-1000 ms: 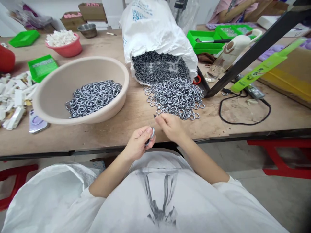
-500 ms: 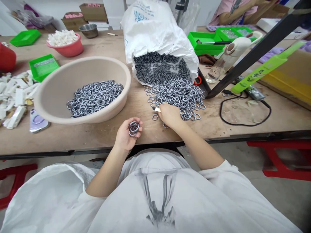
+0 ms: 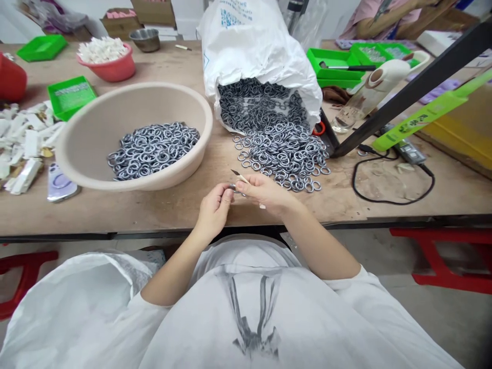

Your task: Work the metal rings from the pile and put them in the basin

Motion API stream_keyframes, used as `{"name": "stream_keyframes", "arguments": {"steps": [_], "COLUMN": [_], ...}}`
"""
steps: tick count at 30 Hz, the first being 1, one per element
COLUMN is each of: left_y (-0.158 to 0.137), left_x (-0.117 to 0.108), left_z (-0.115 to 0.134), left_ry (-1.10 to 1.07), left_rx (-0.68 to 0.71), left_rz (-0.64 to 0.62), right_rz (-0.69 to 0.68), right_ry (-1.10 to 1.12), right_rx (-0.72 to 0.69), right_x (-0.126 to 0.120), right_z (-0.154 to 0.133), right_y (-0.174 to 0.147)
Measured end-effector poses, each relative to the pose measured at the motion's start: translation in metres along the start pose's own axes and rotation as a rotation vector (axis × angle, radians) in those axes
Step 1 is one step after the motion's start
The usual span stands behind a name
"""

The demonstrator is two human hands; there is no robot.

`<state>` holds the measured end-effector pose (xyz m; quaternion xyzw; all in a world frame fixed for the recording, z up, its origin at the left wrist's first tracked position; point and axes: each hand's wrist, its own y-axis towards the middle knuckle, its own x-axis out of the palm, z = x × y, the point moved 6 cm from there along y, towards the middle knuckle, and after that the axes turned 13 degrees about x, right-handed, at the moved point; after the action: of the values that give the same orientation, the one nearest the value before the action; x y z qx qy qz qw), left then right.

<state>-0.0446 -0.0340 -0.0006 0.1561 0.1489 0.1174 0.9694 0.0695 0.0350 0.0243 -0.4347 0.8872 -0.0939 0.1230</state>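
Note:
My left hand is closed around grey rings, most of them hidden by the fingers. One grey ring shows at its fingertips, where the fingers of my right hand meet it. My right hand also grips a slim pale-handled tool with a dark pointed tip; whether it is a knife or a brush I cannot tell. Beyond my right hand, a heap of grey rings spills from a white sack lying on its side. More rings lie in the large beige basin to the left.
White pieces and a lilac phone lie left of the basin. Green trays and a red bowl stand behind. A black bar slants up at the right, near a cable. Another person sits across the table.
My right hand has drawn back from the ring heap toward my left hand, still holding the tool. My left hand has turned over and closed on the rings that lay in its open palm.

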Motion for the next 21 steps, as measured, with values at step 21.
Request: {"name": "stream_keyframes", "arguments": {"steps": [21], "left_y": [-0.016], "left_x": [0.032], "left_z": [0.024], "left_ry": [-0.902], "left_rx": [-0.512], "left_rz": [0.061], "right_rz": [0.576], "right_ry": [-0.668], "right_rx": [-0.291], "right_x": [0.011], "right_z": [-0.019], "right_y": [-0.053]}}
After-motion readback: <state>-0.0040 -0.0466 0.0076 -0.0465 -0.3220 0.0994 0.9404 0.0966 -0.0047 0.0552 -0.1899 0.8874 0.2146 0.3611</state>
